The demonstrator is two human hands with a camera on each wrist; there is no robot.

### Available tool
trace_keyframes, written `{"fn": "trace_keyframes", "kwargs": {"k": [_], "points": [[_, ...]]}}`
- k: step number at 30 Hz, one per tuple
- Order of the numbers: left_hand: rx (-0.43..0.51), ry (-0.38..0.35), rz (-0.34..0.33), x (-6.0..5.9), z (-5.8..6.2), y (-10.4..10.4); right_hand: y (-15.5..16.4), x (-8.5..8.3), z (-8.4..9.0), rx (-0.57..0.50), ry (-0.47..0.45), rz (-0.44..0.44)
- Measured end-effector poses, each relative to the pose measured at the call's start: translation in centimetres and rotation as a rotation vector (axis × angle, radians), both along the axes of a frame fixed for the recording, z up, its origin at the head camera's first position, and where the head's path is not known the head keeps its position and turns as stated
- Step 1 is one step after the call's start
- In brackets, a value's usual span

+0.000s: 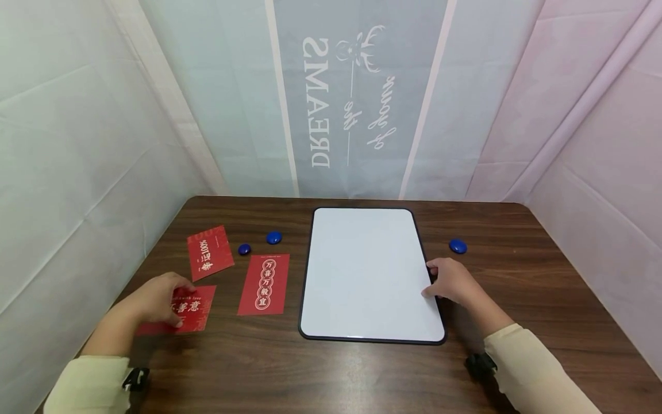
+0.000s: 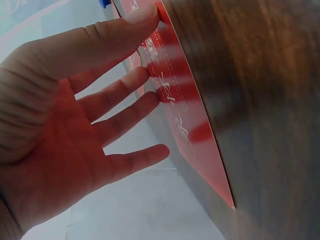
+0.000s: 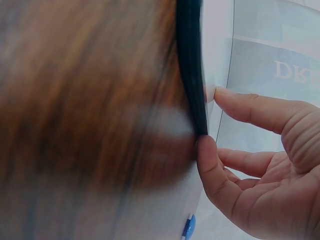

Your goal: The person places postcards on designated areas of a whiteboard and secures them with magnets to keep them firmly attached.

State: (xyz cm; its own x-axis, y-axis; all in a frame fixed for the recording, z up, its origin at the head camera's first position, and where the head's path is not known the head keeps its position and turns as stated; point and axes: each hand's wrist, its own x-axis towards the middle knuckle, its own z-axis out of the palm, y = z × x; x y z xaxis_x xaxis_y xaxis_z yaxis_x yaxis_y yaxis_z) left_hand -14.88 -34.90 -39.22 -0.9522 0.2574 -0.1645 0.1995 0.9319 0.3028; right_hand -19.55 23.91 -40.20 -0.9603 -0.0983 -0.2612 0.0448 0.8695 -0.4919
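A person's left hand (image 1: 155, 299) is pressing straightened fingers on a red paper envelope (image 1: 192, 310) at eight o'clock. The right hand (image 1: 452, 283) is pinching the white, black-rimmed magnetic board (image 1: 367, 273) at its three o'clock edge, seemingly steadying it; lifting the envelope likely calls for a pinch.

A dark wood-grain table (image 1: 362, 374) carries a smooth glossy whiteboard (image 1: 367, 276) and matt red paper envelopes (image 1: 264, 284).

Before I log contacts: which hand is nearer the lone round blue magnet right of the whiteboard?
Right. The right hand grips the whiteboard edge just below the round blue magnet; the left hand presses a red card far across.
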Motion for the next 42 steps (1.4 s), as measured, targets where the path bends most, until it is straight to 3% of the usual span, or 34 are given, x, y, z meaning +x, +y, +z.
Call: {"fn": "trace_keyframes", "kwargs": {"k": [12,19,26,35,42], "points": [[-0.03,-0.07,-0.021,-1.8,-0.2,0.0,0.0,0.0,-0.2,0.009,0.0,-0.001],[-0.045,-0.109,-0.027,-2.1,-0.2,0.1,0.0,0.0,-0.2,0.011,0.005,0.005],[-0.029,-0.075,-0.035,-2.1,-0.1,0.2,0.0,-0.1,-0.3,0.023,0.008,0.006],[-0.029,-0.078,0.03,-1.7,0.0,0.1,0.1,-0.1,-0.4,0.028,0.016,0.013],[0.008,0.002,0.014,-1.3,-0.2,0.4,0.0,0.0,-0.2,0.026,0.02,0.014]]}}
